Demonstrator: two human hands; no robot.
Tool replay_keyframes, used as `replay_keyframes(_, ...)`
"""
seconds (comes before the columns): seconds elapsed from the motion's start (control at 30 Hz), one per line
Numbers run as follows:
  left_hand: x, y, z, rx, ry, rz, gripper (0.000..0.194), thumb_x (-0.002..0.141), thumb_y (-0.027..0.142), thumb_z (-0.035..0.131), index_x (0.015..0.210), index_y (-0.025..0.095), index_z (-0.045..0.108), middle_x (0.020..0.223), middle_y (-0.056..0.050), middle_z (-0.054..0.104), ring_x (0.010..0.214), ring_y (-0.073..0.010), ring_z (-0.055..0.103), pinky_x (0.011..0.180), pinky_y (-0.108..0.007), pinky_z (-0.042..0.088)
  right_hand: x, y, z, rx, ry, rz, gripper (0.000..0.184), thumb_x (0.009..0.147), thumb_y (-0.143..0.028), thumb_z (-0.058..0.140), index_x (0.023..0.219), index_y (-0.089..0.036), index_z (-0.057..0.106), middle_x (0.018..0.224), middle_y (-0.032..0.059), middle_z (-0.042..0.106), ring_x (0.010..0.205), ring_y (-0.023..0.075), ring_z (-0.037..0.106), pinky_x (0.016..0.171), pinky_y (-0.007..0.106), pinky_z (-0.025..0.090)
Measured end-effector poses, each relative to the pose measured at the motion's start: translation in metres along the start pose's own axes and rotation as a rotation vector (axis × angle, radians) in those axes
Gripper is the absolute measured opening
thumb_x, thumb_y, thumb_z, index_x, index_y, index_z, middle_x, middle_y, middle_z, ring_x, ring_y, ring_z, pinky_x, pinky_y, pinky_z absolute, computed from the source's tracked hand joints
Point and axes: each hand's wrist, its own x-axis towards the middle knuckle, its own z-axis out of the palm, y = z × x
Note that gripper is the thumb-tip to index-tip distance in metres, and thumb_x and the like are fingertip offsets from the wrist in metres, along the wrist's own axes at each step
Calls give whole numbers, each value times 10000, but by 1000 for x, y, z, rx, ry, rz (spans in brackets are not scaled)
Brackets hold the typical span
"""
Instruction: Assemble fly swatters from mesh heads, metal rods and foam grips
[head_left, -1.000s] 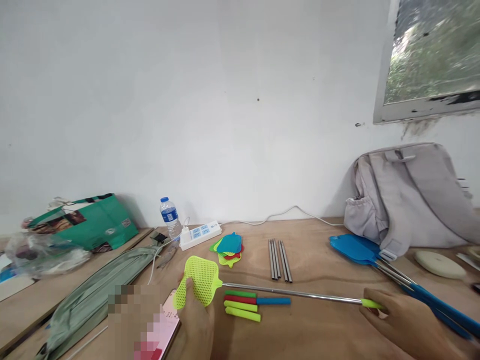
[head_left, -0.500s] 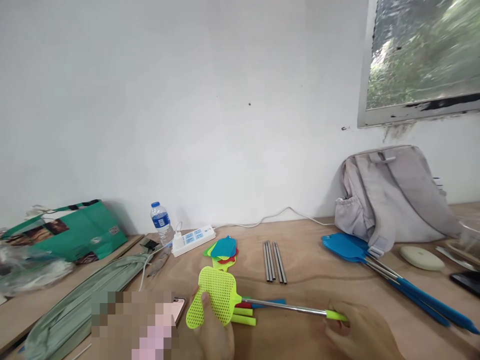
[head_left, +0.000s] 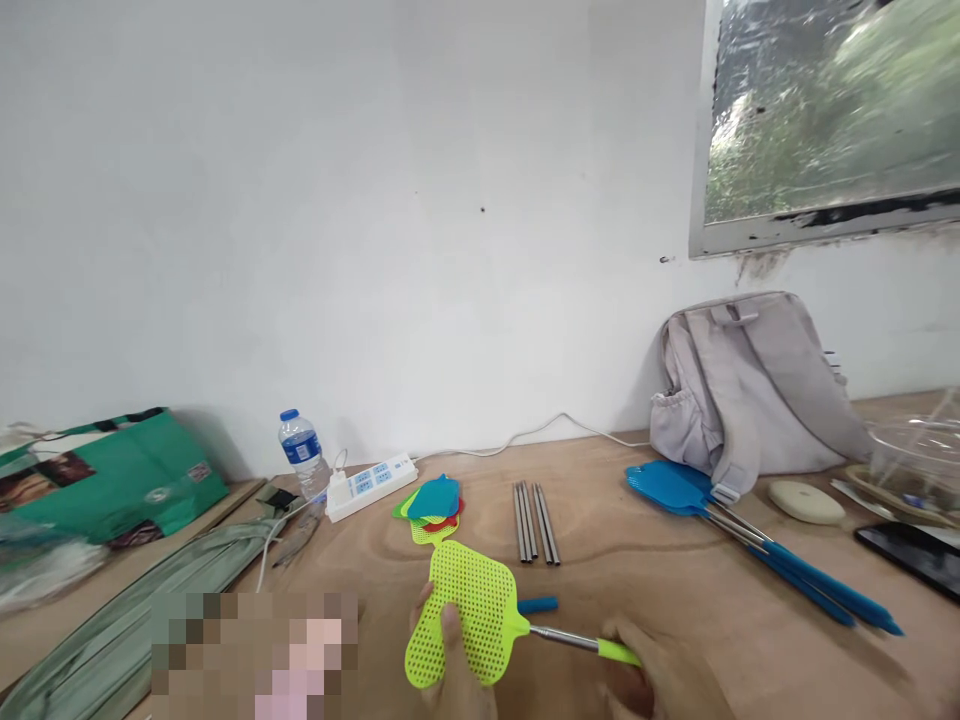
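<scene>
Head view: both our hands are on one yellow-green swatter

White wall (head_left: pixel 300 220) fills most of the scene, and the wooden table (head_left: pixel 600 520) runs from its foot toward us. A grey backpack (head_left: pixel 757 390) rests against the wall at right, probably leaned there so that it stays up. Blue swatters (head_left: pixel 671 488) lie before it, handles slanting toward us.

We hold the yellow-green swatter (head_left: pixel 480 605) low over the table's near middle. Our right hand (head_left: pixel 664 670) has its fingers curled around the handle; our left hand (head_left: pixel 459 680) clamps the mesh head, thumb on its face and fingers behind, likely to steady the broad end. Beyond, loose heads (head_left: pixel 433 498) overlap in a stack and metal rods (head_left: pixel 534 525) lie side by side, apparently grouped by kind. One blue tube (head_left: pixel 538 604) shows just beside the mesh.

The table's near edge is out of view. Wood shows between our right hand and the blue swatters, so we judge sideways room there; the stack crowds our left hand more closely.
</scene>
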Motion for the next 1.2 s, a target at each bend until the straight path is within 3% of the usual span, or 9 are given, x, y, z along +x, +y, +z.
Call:
replay_keyframes(0.13, 12, 8, -9, -20, -201, -51, 632, 608, 502, 648, 1175, 296, 458, 1044, -40, 621, 976, -242, 578, 734, -335, 521, 1, 29, -3, -4, 79, -84, 282, 744, -387, 471, 990, -341, 601, 971, 6, 652, 913, 242, 591, 766, 325, 471)
replay_keyframes(0.3, 28, 18, -16, 44, -329, 47, 481, 638, 417, 647, 1070, 224, 559, 1104, -71, 593, 1111, -241, 481, 949, -372, 375, 19, 66, -27, 39, 62, -138, 325, 829, -367, 352, 1034, -285, 591, 1005, 50, 621, 888, 189, 593, 765, 285, 477)
replay_keyframes(0.4, 41, 22, -18, 113, -288, 153, 450, 654, 408, 628, 1046, 199, 559, 1047, -70, 612, 1072, -238, 501, 987, -397, 306, 26, 94, -49, 51, 184, -130, 348, 845, -368, 353, 1099, -239, 553, 954, 81, 604, 828, 168, 597, 707, 257, 480)
replay_keyframes(0.57, 61, 23, -24, 270, -155, 245, 345, 638, 393, 612, 904, 176, 578, 960, -60, 601, 975, -243, 517, 923, -403, 344, 24, 146, -71, -111, 423, -55, 370, 837, -379, 348, 1081, -224, 579, 783, 71, 586, 708, 171, 595, 640, 271, 462)
replay_keyframes(0.77, 77, 28, -32, 457, -86, 315, 266, 617, 363, 570, 808, 178, 581, 849, -44, 593, 870, -234, 521, 817, -357, 392, 17, 183, -76, -381, 269, 176, 317, 790, -321, 403, 949, -254, 668, 744, 77, 613, 685, 223, 604, 592, 318, 440)
replay_keyframes(0.87, 82, 27, -34, 541, -97, 397, 221, 629, 359, 532, 757, 182, 571, 790, -36, 581, 812, -222, 518, 762, -336, 408, 18, 177, -72, -423, 335, 185, 294, 758, -353, 448, 933, -262, 666, 866, 86, 615, 753, 263, 593, 610, 364, 445)
replay_keyframes(0.97, 87, 23, -36, 667, -169, 475, 195, 660, 343, 486, 739, 183, 564, 766, -35, 567, 784, -218, 514, 733, -337, 411, 24, 148, -56, -287, 485, 44, 287, 762, -307, 434, 941, -234, 645, 926, 94, 604, 834, 256, 572, 719, 386, 449)
replay_keyframes(1.07, 97, 18, -36, 802, -233, 560, 170, 680, 313, 448, 713, 189, 560, 747, -37, 558, 775, -221, 511, 714, -346, 408, 31, 102, -29, -19, 301, -184, 238, 754, -238, 444, 901, -246, 631, 928, 65, 610, 891, 213, 558, 786, 337, 447)
replay_keyframes(1.2, 121, 17, -36, 913, -241, 709, 156, 690, 231, 397, 726, 197, 545, 759, -42, 557, 785, -222, 512, 727, -359, 404, 54, 42, 5, 202, 111, -242, 218, 762, -171, 406, 871, -218, 589, 922, 68, 599, 876, 198, 552, 784, 343, 445)
